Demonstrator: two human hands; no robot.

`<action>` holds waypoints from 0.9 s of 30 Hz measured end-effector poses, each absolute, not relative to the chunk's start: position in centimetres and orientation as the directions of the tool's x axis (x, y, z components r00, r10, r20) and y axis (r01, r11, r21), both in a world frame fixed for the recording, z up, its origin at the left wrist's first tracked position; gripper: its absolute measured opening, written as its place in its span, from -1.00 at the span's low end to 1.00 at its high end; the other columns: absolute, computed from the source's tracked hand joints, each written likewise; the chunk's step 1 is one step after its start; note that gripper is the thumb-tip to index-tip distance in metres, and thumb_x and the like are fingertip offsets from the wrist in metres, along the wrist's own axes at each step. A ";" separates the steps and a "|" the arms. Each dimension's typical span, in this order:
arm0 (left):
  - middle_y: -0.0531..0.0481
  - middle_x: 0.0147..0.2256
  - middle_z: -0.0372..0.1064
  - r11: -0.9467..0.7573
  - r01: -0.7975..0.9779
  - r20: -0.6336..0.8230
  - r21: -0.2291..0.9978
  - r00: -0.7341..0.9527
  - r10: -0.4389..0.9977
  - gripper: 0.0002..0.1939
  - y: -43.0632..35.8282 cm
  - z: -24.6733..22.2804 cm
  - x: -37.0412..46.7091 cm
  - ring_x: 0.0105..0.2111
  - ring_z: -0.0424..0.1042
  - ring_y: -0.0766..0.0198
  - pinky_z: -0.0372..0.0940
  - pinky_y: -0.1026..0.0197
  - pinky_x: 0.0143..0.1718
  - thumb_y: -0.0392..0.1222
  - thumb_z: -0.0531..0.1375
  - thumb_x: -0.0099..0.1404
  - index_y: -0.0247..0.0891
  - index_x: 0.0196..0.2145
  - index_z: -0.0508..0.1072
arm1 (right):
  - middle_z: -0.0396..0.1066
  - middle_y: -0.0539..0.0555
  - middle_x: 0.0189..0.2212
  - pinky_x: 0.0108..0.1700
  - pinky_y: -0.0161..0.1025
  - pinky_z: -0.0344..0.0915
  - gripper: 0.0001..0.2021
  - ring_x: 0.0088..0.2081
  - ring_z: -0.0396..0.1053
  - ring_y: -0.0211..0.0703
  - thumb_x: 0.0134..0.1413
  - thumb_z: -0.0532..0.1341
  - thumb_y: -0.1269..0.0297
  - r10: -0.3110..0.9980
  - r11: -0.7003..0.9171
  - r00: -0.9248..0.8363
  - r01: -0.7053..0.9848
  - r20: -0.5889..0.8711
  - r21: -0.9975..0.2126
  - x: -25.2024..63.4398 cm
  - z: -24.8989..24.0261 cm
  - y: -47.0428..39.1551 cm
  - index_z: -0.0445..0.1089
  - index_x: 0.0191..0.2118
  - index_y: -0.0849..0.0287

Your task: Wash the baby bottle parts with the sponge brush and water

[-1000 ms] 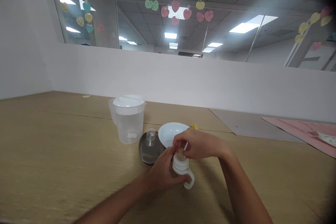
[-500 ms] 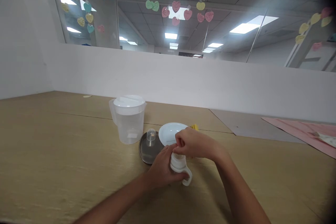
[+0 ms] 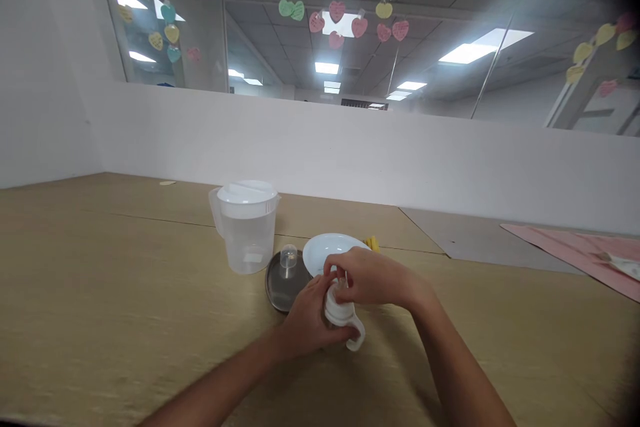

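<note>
A white-collared baby bottle (image 3: 338, 309) with a curved side handle (image 3: 357, 336) is held over the table, in front of the tray and plate. My left hand (image 3: 306, 321) wraps around it from the left, fingers closed. From above and the right, my right hand (image 3: 373, 273) bends its fingers around the bottle's translucent nipple (image 3: 342, 278), which is partly covered by them. Just beyond my left hand lies a dark grey tray (image 3: 280, 293) with a clear dome cap (image 3: 289, 257) on it. A white plate (image 3: 320, 250) sits behind my right hand, which overlaps it.
A translucent lidded pitcher (image 3: 249, 233) stands behind the tray on the left. Something small and yellow (image 3: 372, 243) pokes out past the plate. Grey sheet (image 3: 465, 240) and pink cloth (image 3: 555, 247) lie at the back right, before a white wall (image 3: 300, 147).
My right hand's fingers have shifted slightly left and opened up around the top of the bottle, showing more of it. My left hand keeps its hold.
</note>
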State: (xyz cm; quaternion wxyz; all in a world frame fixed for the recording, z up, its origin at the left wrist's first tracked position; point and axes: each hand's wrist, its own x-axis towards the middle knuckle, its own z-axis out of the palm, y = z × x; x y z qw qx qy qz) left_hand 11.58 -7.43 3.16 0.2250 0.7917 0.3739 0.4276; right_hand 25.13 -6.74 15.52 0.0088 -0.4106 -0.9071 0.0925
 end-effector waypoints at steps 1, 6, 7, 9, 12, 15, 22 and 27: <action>-0.07 -0.13 0.31 -0.615 0.402 0.508 0.678 0.349 0.788 -0.29 -7.4 3.2 11.6 -0.12 0.29 0.06 0.22 0.05 -0.10 -0.02 0.32 -0.16 -0.22 -0.04 0.22 | 0.37 0.01 -0.42 -0.48 -0.38 0.03 -0.75 -0.41 0.27 -0.25 -0.16 0.12 0.33 0.756 0.641 -0.653 0.753 -0.052 -0.150 24.9 15.4 -6.7 0.34 -0.24 0.11; -0.06 -0.13 0.31 -0.606 0.437 0.513 0.664 0.323 0.795 -0.34 -7.5 3.0 11.7 -0.14 0.30 0.08 0.23 0.05 -0.13 -0.06 0.31 -0.14 -0.19 -0.06 0.25 | 0.39 0.07 -0.43 -0.46 -0.34 0.02 -0.78 -0.39 0.29 -0.20 -0.01 0.02 0.29 0.786 0.616 -0.618 0.786 -0.014 -0.047 24.1 14.8 -6.4 0.36 -0.29 0.17; -0.05 -0.13 0.30 -0.615 0.441 0.518 0.654 0.330 0.789 -0.37 -7.5 3.0 11.7 -0.13 0.29 0.08 0.22 0.05 -0.12 -0.06 0.31 -0.14 -0.18 -0.07 0.27 | 0.39 0.07 -0.42 -0.46 -0.34 0.02 -0.77 -0.39 0.30 -0.20 0.00 0.02 0.26 0.790 0.612 -0.613 0.790 -0.015 -0.050 24.1 14.8 -6.4 0.36 -0.29 0.17; -0.04 -0.10 0.28 -0.636 0.443 0.533 0.632 0.347 0.772 -0.40 -7.4 2.9 11.6 -0.10 0.27 0.08 0.20 0.05 -0.08 -0.06 0.31 -0.13 -0.17 -0.09 0.29 | 0.39 0.06 -0.42 -0.47 -0.34 0.03 -0.76 -0.39 0.30 -0.19 -0.03 0.06 0.20 0.794 0.604 -0.607 0.793 -0.022 -0.076 24.3 14.9 -6.5 0.37 -0.27 0.14; -0.05 -0.08 0.26 -0.633 0.435 0.532 0.641 0.343 0.774 -0.35 -7.4 2.9 11.6 -0.08 0.25 0.08 0.18 0.05 -0.05 -0.05 0.31 -0.13 -0.17 -0.06 0.25 | 0.39 0.03 -0.44 -0.46 -0.34 0.03 -0.72 -0.36 0.30 -0.17 -0.11 0.14 0.18 0.785 0.615 -0.620 0.782 -0.017 -0.099 24.8 15.1 -6.8 0.35 -0.21 0.09; -0.06 -0.10 0.28 -0.605 0.418 0.506 0.678 0.331 0.796 -0.31 -7.4 3.1 11.6 -0.09 0.27 0.08 0.19 0.04 -0.06 -0.06 0.31 -0.14 -0.20 -0.03 0.20 | 0.39 0.02 -0.43 -0.44 -0.34 0.03 -0.70 -0.37 0.31 -0.18 -0.10 0.11 0.31 0.766 0.639 -0.643 0.764 -0.020 -0.087 25.0 15.1 -6.8 0.32 -0.15 0.07; -0.03 -0.15 0.31 -0.615 0.400 0.524 0.679 0.322 0.788 -0.42 -7.5 3.1 11.7 -0.13 0.28 0.09 0.20 0.06 -0.07 -0.13 0.31 -0.15 -0.23 -0.13 0.27 | 0.39 0.09 -0.41 -0.37 -0.31 0.06 -0.76 -0.34 0.31 -0.17 0.01 0.02 0.39 0.771 0.629 -0.634 0.772 -0.054 -0.089 24.1 14.6 -6.7 0.36 -0.22 0.19; -0.03 -0.13 0.29 -0.601 0.417 0.513 0.682 0.312 0.800 -0.31 -7.2 2.6 11.7 -0.11 0.27 0.09 0.19 0.05 -0.06 -0.06 0.33 -0.18 -0.18 -0.05 0.24 | 0.39 0.04 -0.42 -0.43 -0.33 0.08 -0.74 -0.39 0.30 -0.19 -0.07 0.11 0.22 0.790 0.586 -0.610 0.782 -0.066 -0.213 24.6 14.9 -6.4 0.35 -0.21 0.14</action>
